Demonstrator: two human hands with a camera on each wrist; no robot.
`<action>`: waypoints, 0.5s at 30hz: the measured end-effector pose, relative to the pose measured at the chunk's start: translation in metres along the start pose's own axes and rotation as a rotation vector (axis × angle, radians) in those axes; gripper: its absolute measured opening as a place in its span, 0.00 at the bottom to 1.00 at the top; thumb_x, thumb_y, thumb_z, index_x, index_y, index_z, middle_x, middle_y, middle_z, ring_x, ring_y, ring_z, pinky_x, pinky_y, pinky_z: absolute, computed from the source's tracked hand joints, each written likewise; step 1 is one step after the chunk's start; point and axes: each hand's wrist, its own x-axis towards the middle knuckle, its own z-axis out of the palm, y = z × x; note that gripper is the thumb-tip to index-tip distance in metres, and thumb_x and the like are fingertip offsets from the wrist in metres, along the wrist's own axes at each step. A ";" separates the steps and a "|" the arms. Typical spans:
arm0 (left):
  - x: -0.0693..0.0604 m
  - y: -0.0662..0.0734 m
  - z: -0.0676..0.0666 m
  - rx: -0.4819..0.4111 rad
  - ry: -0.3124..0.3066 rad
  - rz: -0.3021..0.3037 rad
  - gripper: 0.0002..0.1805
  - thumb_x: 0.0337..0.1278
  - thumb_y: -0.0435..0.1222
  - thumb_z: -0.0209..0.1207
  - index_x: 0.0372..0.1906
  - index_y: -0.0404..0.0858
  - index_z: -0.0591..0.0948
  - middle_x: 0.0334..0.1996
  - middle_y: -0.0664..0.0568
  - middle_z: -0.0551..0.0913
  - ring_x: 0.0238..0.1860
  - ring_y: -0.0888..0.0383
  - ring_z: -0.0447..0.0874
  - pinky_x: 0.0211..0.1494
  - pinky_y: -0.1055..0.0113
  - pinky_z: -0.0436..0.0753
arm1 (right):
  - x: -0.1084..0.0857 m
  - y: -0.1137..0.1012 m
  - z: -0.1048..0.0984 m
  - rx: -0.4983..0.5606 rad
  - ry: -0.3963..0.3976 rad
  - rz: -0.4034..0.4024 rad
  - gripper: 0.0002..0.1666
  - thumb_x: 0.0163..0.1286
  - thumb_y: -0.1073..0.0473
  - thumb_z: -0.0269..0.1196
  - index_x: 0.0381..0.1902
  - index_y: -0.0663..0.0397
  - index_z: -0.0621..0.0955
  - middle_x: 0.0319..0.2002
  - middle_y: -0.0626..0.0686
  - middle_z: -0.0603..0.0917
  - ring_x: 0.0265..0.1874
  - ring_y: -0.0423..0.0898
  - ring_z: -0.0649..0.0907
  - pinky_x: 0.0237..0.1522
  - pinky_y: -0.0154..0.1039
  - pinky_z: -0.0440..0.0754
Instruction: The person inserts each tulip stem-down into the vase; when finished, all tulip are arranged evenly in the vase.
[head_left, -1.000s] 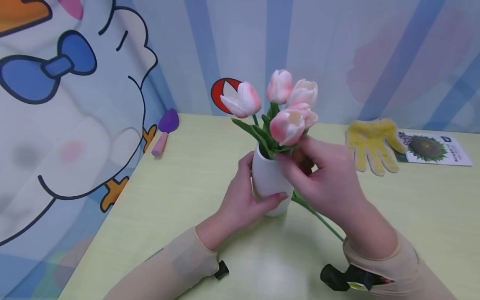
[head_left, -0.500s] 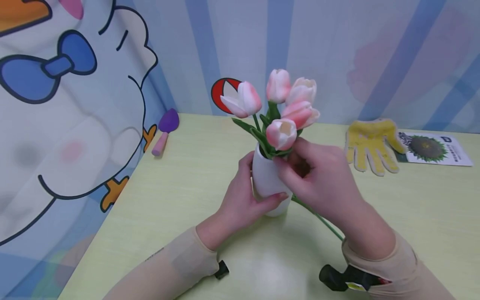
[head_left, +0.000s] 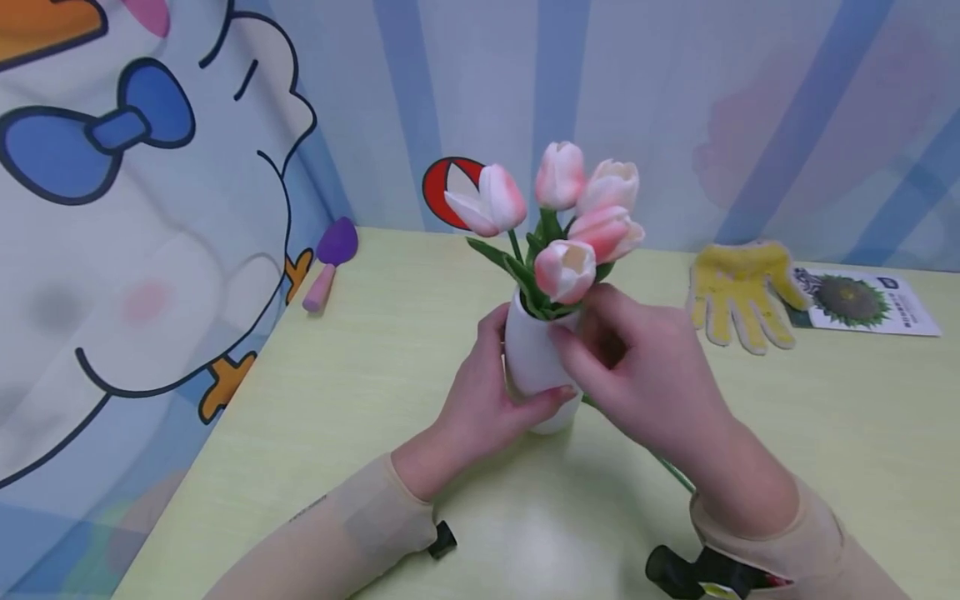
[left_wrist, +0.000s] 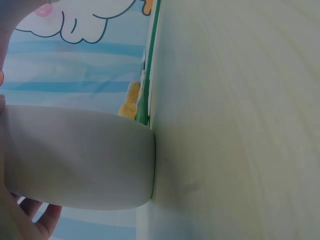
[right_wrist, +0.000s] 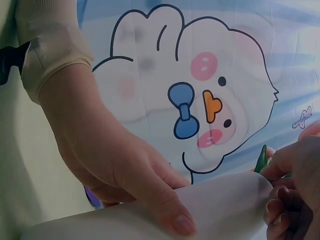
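A white vase (head_left: pixel 531 354) stands on the table, holding several pink-and-white tulips with green leaves. My left hand (head_left: pixel 480 404) grips its side, thumb across the front and fingers round the far side. At the rim, my right hand (head_left: pixel 660 375) has thumb and fingers curled in at the base of the lowest front tulip (head_left: pixel 565 272), pinching by the stem, which is mostly hidden. The left wrist view has the vase (left_wrist: pixel 80 157) lying sideways across the picture, its base on the table. In the right wrist view, a green leaf (right_wrist: pixel 261 159) shows beside my right fingertips.
Partly hidden by my right hand, a green stem (head_left: pixel 672 472) lies on the table. A purple toy shovel (head_left: pixel 336 243) rests at the back left. A yellow glove (head_left: pixel 742 287) and a card with a round green plant (head_left: pixel 855 298) lie back right. Printed cloth walls stand behind and left.
The front tulip has sunk lower and slightly left, separating from the bloom behind it. My right hand has come down a little at the rim. My left hand keeps its hold on the vase.
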 end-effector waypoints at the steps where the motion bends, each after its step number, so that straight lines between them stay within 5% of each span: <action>1: 0.000 0.000 0.000 0.003 0.002 0.000 0.54 0.51 0.46 0.75 0.77 0.44 0.54 0.66 0.54 0.73 0.62 0.57 0.76 0.64 0.52 0.80 | -0.002 0.000 0.000 0.011 0.010 -0.001 0.09 0.63 0.67 0.68 0.31 0.52 0.78 0.17 0.39 0.69 0.15 0.36 0.67 0.19 0.29 0.63; 7: 0.001 0.001 0.001 0.003 -0.005 -0.013 0.54 0.52 0.46 0.75 0.77 0.44 0.54 0.66 0.55 0.72 0.63 0.56 0.75 0.65 0.50 0.80 | -0.014 0.003 -0.006 0.045 0.085 -0.026 0.12 0.59 0.72 0.69 0.40 0.58 0.80 0.19 0.40 0.72 0.17 0.35 0.69 0.22 0.27 0.67; 15: 0.001 0.003 0.001 -0.013 -0.010 -0.059 0.55 0.51 0.48 0.76 0.78 0.45 0.54 0.66 0.55 0.72 0.64 0.56 0.74 0.67 0.48 0.78 | -0.024 0.019 -0.021 -0.021 0.012 -0.007 0.10 0.60 0.72 0.70 0.34 0.54 0.82 0.19 0.38 0.74 0.18 0.34 0.72 0.24 0.25 0.71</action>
